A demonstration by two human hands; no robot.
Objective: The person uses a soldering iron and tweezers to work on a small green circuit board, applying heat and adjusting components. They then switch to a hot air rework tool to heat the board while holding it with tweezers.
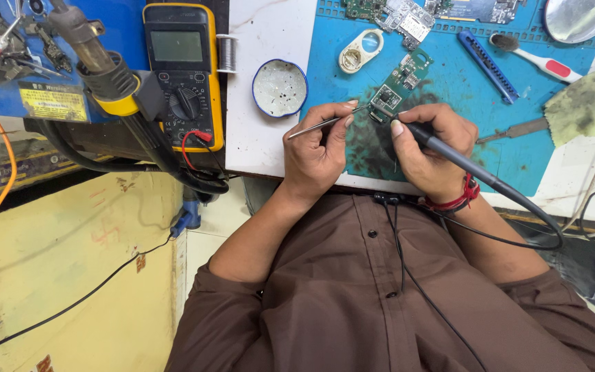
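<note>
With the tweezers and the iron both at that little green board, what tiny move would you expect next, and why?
Probably a small dip of the soldering iron tip onto the green circuit board. The right hand holds the iron just at the board's lower edge, while the left hand already has the tweezers pointing at the same spot, on the blue mat.

The soldering iron [470,165] tip is hidden behind the right hand [428,148] fingers beside the green circuit board [397,86]. Above that board, further boards [408,14] and a round metal dish [580,17] are cut by the top edge. Component detail is too small to tell.
</note>
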